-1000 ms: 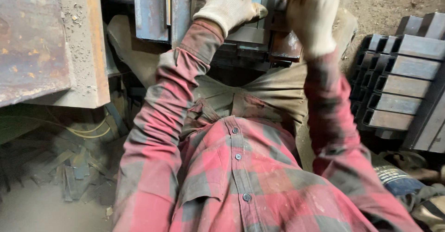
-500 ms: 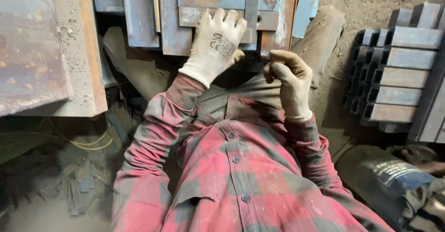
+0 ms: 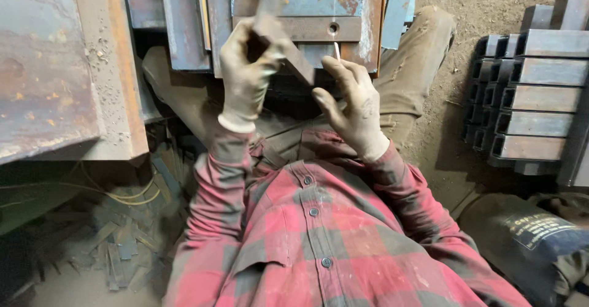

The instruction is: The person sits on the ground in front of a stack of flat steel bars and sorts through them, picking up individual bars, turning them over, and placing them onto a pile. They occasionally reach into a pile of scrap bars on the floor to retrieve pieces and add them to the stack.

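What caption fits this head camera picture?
Gloved left hand grips a flat metal bar; right hand pinches a thin white stick.

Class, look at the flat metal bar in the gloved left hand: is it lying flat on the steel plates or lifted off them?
Lifted: the left hand grips the metal bar tilted above the steel plates.

- Rusty steel beam [image 3: 55, 68] walls off the left.
- Stacked channel sections [image 3: 534, 92] block the right (bare dirt strip [image 3: 454, 135] between stays passable).
- Steel plates [image 3: 294, 12] close ahead.
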